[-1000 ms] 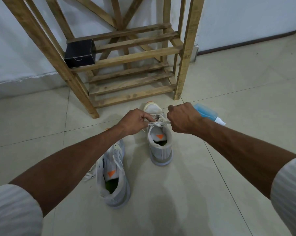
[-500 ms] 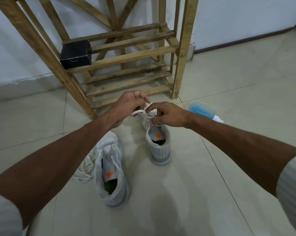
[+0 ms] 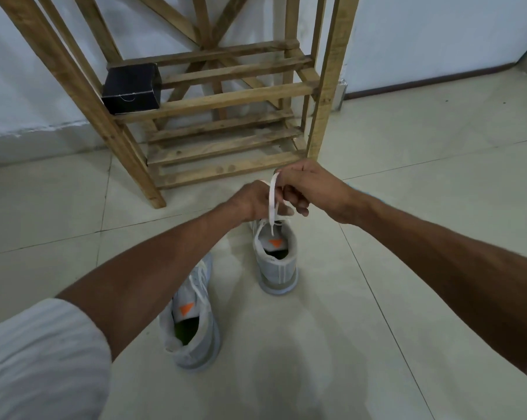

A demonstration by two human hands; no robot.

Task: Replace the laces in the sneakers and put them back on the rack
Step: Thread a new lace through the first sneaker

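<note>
Nearest me on the floor (image 3: pixel 377 344), one grey sneaker (image 3: pixel 192 316) stands heel toward me. Beyond it, the second sneaker (image 3: pixel 276 262) stands before the rack's front edge. Above it, my right hand (image 3: pixel 307 192) pinches the white lace (image 3: pixel 273 201) upward. My left hand (image 3: pixel 250 201) curls beside it; I cannot tell whether it grips. Farther back, a black box (image 3: pixel 132 87) sits at the left end of a shelf of the rack (image 3: pixel 226 131).

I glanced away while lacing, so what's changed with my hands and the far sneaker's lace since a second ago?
The hands were pulling the white lace apart sideways; now the right hand has lifted a loop upright above the far sneaker, and the left hand has closed in beside it, gripping the lace. The near sneaker stayed on the floor, the black box on the rack.
</note>
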